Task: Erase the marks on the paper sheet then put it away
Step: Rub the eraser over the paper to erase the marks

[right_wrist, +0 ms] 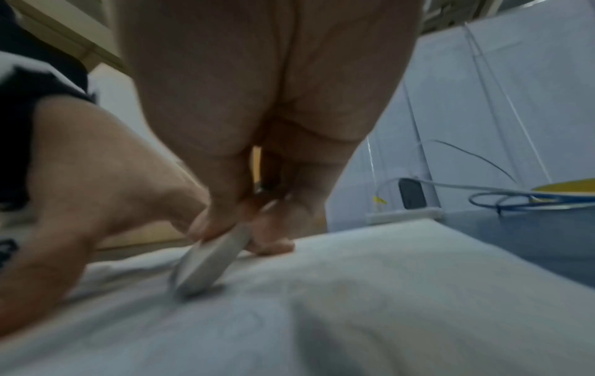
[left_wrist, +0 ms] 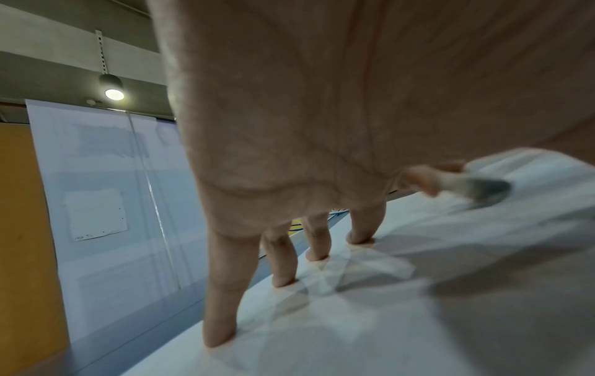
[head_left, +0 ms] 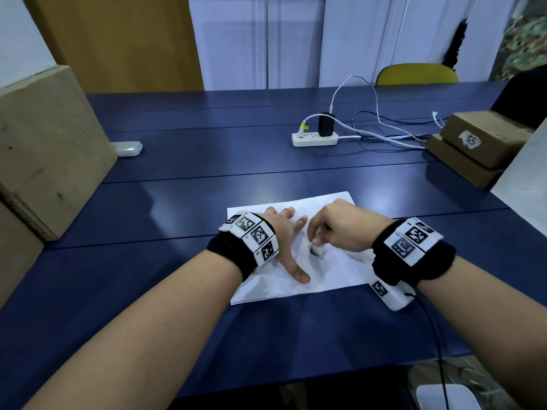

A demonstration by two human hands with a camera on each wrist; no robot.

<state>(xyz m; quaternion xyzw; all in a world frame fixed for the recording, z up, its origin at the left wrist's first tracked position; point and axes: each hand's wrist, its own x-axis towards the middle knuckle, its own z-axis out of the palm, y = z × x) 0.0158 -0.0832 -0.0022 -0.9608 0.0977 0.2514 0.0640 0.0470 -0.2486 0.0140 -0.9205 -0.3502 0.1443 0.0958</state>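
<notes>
A white paper sheet lies on the blue table near its front edge. My left hand lies flat on the sheet's left half, its spread fingers pressing the paper down. Just to its right, my right hand pinches a small white eraser with a grey, dirty tip. The eraser stands tilted with its tip on the paper. From the left wrist the eraser shows blurred. Faint grey marks lie on the sheet around the eraser.
A white power strip with a black charger and loose cables lies at the back centre. Cardboard boxes are stacked at the right, a large box at the left. A small white device lies beside the large box. A black cable trails from my right wrist.
</notes>
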